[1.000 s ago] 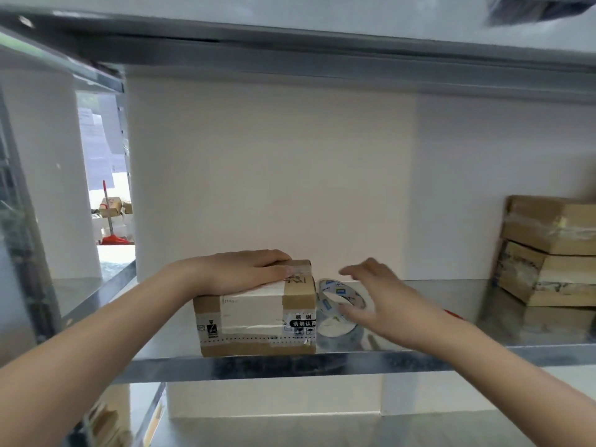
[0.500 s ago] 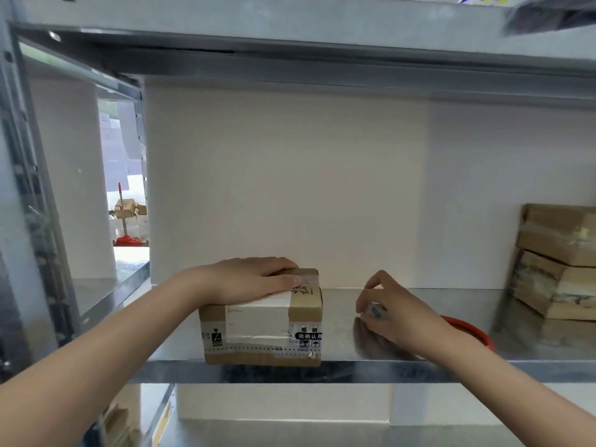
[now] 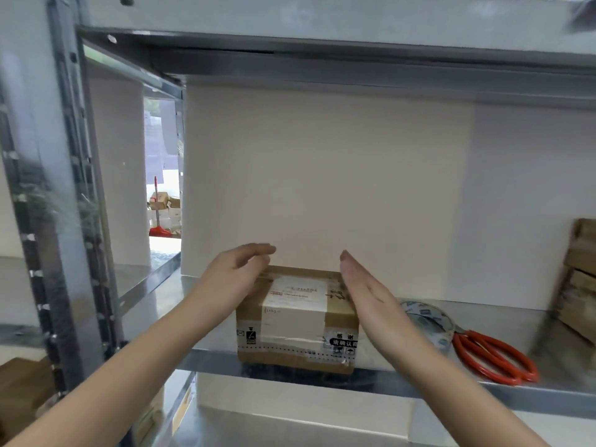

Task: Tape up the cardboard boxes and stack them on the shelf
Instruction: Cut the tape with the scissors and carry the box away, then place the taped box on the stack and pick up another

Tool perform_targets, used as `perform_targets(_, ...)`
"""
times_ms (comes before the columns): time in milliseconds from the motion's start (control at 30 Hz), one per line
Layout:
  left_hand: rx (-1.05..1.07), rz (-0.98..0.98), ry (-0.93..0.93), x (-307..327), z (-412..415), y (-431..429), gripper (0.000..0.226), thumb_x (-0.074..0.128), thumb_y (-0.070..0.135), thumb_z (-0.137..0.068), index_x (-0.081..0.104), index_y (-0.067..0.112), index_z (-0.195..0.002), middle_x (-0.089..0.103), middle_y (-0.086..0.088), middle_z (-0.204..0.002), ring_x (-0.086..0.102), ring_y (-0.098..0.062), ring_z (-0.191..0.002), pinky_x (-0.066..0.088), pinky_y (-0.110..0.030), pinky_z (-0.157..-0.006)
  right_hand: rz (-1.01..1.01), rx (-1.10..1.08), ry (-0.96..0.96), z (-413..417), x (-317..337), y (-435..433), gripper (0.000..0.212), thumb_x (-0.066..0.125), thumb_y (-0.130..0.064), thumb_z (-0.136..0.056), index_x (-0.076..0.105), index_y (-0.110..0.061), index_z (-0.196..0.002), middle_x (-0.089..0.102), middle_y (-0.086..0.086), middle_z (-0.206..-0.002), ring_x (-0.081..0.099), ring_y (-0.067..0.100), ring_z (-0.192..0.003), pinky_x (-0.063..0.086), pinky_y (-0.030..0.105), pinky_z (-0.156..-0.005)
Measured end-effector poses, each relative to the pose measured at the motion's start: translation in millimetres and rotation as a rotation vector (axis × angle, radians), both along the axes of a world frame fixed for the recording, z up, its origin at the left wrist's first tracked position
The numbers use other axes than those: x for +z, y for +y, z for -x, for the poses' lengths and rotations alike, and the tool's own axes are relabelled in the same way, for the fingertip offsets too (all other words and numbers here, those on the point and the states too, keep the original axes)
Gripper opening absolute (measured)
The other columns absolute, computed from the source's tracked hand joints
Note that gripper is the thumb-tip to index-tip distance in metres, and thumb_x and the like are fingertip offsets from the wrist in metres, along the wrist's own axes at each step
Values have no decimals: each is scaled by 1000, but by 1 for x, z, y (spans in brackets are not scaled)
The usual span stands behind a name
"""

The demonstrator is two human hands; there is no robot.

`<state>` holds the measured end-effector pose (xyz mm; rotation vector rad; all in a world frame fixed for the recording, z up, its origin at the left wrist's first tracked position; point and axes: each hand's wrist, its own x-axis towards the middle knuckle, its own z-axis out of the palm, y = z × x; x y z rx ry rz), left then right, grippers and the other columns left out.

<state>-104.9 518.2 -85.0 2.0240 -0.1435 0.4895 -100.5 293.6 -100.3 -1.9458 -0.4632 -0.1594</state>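
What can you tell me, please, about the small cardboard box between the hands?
The cardboard box is small, brown and closed, with a white label over its top and front and black-printed tape along its lower front. It stands upright at the front edge of the shelf. The left hand and right hand flank it; contact is unclear.

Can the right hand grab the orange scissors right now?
Probably yes. The right hand is open and empty, and the scissors lie on the same shelf, handles uncovered; only the tape roll sits between.

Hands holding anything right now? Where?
Nothing gripped. Left hand and right hand open, flanking the cardboard box; contact unclear.
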Motion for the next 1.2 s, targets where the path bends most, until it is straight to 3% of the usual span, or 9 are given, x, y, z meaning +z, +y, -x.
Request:
perform_targets(133,-118,400,114,-37,15,-3,51,54,47,-83,56,47,-134,51,21,-145,52,-10,-131,36,-37,-115,-295,14,152,10,-17,32,58,41,-41,-105,14,-44,-156,13,-30,-158,17,-6,-142,17,26,-116)
perform_targets(300,-92,584,215,-38,23,-9,68,56,52,-74,48,43,-141,66,5,-130,70,-18,-105,54,-37,-89,-436,-4,279,13,-16,38,62,44,-35,-104,14,-41,-158,32,-18,-152,31,1,-123,27,28,-97)
perform_targets(467,-90,588,201,-39,72,-4,27,53,39,-96,68,33,-118,77,-2,-106,72,-19,-87,52,-32,-69,-414,16,278,52,-20,40,70,53,-39,-99,13,-51,-155,43,-24,-149,46,5,-132,40,33,-110)
perform_targets(667,62,760,115,-101,152,22,50,56,37,-77,64,45,-125,77,2,-110,75,-23,-98,50,-47,-87,-289,122,298,128,-109,57,79,54,-27,-95,2,-62,-144,48,-57,-116,49,-28,-111,36,-6,-85)
perform_targets(767,127,716,201,-161,155,33,47,53,30,-90,57,43,-135,75,8,-115,73,-16,-103,50,-42,-87,-242,102,386,124,-164,73,68,48,-44,-91,7,-64,-142,49,-53,-122,46,-27,-115,33,-3,-96)
perform_targets(900,126,573,346,-255,123,45,43,44,36,-105,37,45,-146,53,27,-139,52,2,-129,36,-28,-114,-61,67,498,94,-231,81,61,35,-45,-102,2,-45,-154,30,-33,-143,35,-5,-137,21,11,-106)
perform_targets(1000,65,502,464,-291,90,41,37,29,30,-110,23,45,-143,43,39,-125,45,27,-113,32,5,-88,116,22,501,60,-267,81,62,30,-38,-107,-2,-30,-159,30,-21,-148,34,10,-143,25,11,-100)
perform_targets(1100,19,440,497,-309,51,38,39,26,28,-110,22,39,-148,38,23,-142,39,3,-134,28,6,-90,183,-44,490,22,-293,79,61,29,-34,-108,-1,-23,-160,29,-5,-161,34,16,-145,25,13,-104)
perform_targets(1200,-4,431,539,-336,13,41,46,26,28,-110,23,28,-156,47,8,-144,49,-3,-125,37,-1,-91,230,-92,511,-9,-311,79,62,29,-37,-108,-3,-24,-160,34,-2,-159,40,20,-142,29,15,-101)
